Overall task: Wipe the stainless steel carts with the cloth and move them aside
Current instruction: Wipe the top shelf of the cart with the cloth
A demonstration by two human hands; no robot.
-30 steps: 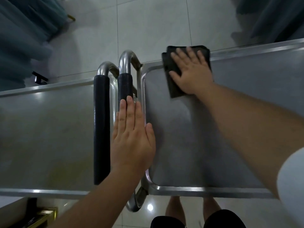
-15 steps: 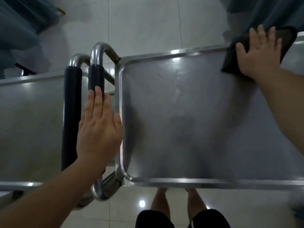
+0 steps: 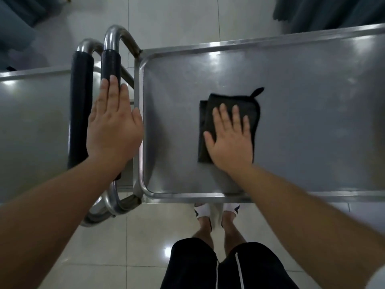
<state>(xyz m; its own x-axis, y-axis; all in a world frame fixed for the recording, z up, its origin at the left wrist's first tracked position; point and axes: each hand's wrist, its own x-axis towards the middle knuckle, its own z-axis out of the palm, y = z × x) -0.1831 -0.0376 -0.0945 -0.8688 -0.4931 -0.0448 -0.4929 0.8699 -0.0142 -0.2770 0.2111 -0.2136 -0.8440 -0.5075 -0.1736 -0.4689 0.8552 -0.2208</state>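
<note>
Two stainless steel carts stand side by side with their handles together. The right cart has a flat rimmed top. A folded black cloth lies near the middle-left of that top, and my right hand presses flat on it. My left hand rests flat, fingers straight, on the black-sleeved handle of the right cart, without wrapping it. The left cart has its own black-sleeved handle just left of my hand.
Pale tiled floor lies beyond and below the carts. Dark curtains hang at the far right and far left. My feet in white slippers stand against the right cart's near rim.
My right hand slid the cloth from the top's far left corner to the far right, then back toward me to the middle-left. My left hand stayed on the handle.
</note>
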